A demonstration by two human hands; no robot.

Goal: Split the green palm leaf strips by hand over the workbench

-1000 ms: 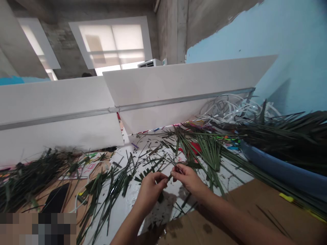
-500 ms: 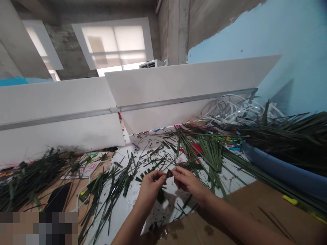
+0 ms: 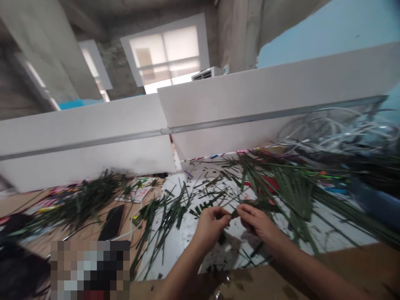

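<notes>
Head view. Bare concrete walls and a bright window (image 3: 167, 54) at the back; pale blue wall at upper right. White partition boards (image 3: 218, 121) with a metal rail standing along the far edge of the work surface. White tabletop (image 3: 193, 229) littered with cut green leaf strips (image 3: 168, 208); longer green blades (image 3: 290, 187) fanned out at right, over something red. Tangle of white strips (image 3: 337, 129) heaped at far right, blurred. Dark phone (image 3: 113, 216) lying flat on the brown board at left, beside a darker pile of leaf cuttings (image 3: 84, 196). Brown cardboard (image 3: 343, 258) along the near edge.

Left hand (image 3: 211, 227) and right hand (image 3: 258, 221) raised just above the tabletop, fingertips nearly meeting. Small leaf piece (image 3: 233, 213) pinched between them, thumb and fingers of each hand closed on one end of it. Piece held roughly level, clear of the table, near the fanned blades. Finer detail of the piece too small to tell.
</notes>
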